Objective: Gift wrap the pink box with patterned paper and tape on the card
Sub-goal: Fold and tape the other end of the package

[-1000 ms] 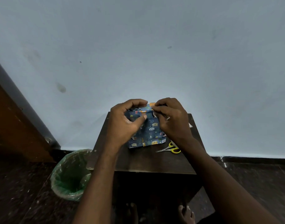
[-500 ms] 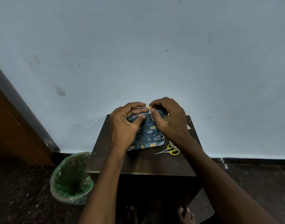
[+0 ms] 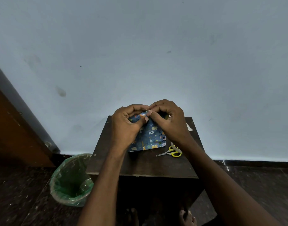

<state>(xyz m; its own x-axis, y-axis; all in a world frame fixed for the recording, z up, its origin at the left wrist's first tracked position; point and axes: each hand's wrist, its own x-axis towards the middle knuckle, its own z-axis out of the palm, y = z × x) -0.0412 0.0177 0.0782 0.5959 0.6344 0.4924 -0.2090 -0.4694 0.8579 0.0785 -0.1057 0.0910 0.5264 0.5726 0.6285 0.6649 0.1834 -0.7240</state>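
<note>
While both hands pinch its far edge, the wrapped box (image 3: pixel 150 136) lies flat on the bench (image 3: pixel 140 165).
Left hand (image 3: pixel 126 126) and right hand (image 3: pixel 170 121) curl their fingers on the paper; its long axis runs left to right. Scissors (image 3: pixel 171 152) lie just right, a bin (image 3: pixel 71 180) stands at near left.

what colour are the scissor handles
Yellow. The scissors lie on the table by the right wrist, clearest in the head view.
</note>
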